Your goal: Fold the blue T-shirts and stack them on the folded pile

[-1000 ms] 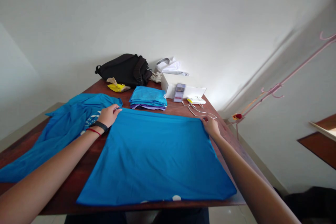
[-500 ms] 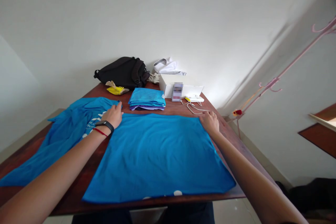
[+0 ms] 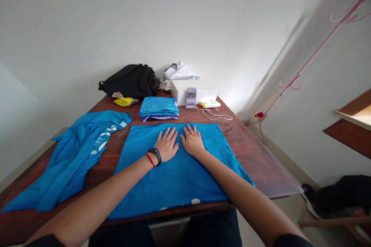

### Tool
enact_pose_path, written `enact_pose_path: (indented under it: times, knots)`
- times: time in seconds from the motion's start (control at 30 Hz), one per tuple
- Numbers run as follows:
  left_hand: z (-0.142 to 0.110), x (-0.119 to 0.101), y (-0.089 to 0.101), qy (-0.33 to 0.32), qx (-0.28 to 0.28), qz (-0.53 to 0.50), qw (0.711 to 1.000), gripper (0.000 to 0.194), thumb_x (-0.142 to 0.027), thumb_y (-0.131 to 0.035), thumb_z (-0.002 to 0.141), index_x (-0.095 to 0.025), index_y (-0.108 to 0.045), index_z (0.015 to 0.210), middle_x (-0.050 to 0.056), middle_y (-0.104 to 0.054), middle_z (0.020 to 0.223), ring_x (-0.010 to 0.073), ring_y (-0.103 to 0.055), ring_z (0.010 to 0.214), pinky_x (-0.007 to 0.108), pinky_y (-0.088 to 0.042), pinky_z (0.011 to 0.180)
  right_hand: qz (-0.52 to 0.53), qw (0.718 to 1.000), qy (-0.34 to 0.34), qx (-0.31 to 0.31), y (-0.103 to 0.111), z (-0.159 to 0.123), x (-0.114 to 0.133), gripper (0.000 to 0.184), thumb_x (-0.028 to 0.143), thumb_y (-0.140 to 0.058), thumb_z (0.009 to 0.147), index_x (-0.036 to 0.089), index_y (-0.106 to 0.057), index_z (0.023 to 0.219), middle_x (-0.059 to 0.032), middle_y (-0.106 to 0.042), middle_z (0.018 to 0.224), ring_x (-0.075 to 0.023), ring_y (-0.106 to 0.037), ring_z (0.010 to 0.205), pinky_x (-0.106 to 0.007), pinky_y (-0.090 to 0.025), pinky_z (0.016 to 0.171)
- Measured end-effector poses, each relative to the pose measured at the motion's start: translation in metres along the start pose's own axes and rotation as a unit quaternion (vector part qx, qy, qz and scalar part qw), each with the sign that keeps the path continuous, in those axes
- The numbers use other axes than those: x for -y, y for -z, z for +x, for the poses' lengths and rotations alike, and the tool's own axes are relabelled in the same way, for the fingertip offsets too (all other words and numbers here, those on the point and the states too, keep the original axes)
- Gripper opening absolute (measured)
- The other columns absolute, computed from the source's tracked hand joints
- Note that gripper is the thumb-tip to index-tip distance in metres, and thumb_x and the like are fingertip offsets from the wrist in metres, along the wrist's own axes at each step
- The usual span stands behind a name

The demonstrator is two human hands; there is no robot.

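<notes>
A blue shirt [image 3: 179,177] lies spread flat on the brown wooden table [image 3: 261,162] in front of me. My left hand [image 3: 167,144] rests palm down on its far middle, fingers spread, with a black band and a red string at the wrist. Right beside it, my right hand [image 3: 191,141] lies flat on the cloth too, fingers apart. Neither hand holds anything. A stack of folded blue and purple shirts [image 3: 159,109] sits just beyond the spread shirt.
A heap of loose blue shirts [image 3: 72,154] covers the table's left side. At the back stand a black bag [image 3: 129,81], a yellow packet [image 3: 123,102], a white box [image 3: 194,92] and a white cable [image 3: 216,115]. A pink rack [image 3: 304,69] leans at the right wall.
Both hands left the shirt's far corners and came together at its middle, now lying flat on the cloth. The view has shifted slightly to the right.
</notes>
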State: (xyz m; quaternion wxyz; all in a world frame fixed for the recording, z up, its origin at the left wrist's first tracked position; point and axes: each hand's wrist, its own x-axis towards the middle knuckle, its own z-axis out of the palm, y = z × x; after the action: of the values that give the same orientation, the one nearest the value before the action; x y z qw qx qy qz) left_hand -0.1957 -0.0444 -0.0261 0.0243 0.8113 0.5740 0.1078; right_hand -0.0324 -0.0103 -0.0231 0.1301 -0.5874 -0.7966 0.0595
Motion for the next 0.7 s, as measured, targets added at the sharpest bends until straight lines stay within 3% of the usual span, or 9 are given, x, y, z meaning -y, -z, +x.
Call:
enact_pose_path:
  times: [0.13,0.3,0.53,0.7]
  knots:
    - [-0.009,0.018,0.004,0.095,-0.004,0.020,0.995,0.073,-0.062,-0.028,0.098,-0.017,-0.032,0.156,0.012,-0.015,0.166,0.0372,-0.017,0.151,0.070,-0.017,0.115,-0.012,0.999,-0.030,0.031,0.007,0.000,-0.024,0.070,0.062,-0.027,0.100,0.022,-0.029,0.158,-0.0084,-0.017,0.167,-0.0371,-0.009,0.152,-0.055,-0.015,0.119]
    - [-0.016,0.034,0.014,0.162,0.021,0.028,0.986,0.076,-0.066,-0.023,0.098,-0.021,-0.027,0.158,0.011,-0.011,0.166,0.0382,-0.014,0.151,0.074,-0.015,0.112,-0.030,0.996,-0.068,0.053,0.018,-0.004,-0.066,0.076,0.070,-0.020,0.097,0.026,-0.024,0.159,-0.0069,-0.013,0.167,-0.0359,-0.007,0.153,-0.056,-0.013,0.120]
    - [-0.044,0.062,0.026,0.114,0.055,0.037,0.991,0.072,-0.066,-0.030,0.097,-0.030,-0.023,0.159,0.007,-0.011,0.166,0.0348,-0.013,0.152,0.068,-0.012,0.116,-0.029,0.994,-0.097,0.037,0.033,-0.021,-0.126,0.078,0.075,-0.018,0.095,0.029,-0.028,0.158,-0.0047,-0.014,0.167,-0.0337,-0.007,0.153,-0.055,-0.013,0.121]
    - [-0.065,0.070,0.039,0.110,0.078,0.048,0.990,0.072,-0.067,-0.035,0.097,-0.032,-0.023,0.158,0.008,-0.008,0.167,0.0394,-0.010,0.152,0.073,-0.012,0.112,-0.012,0.991,-0.127,0.033,0.045,-0.028,-0.149,0.076,0.072,-0.021,0.096,0.028,-0.027,0.158,-0.0050,-0.015,0.167,-0.0353,-0.011,0.153,-0.056,-0.013,0.121]
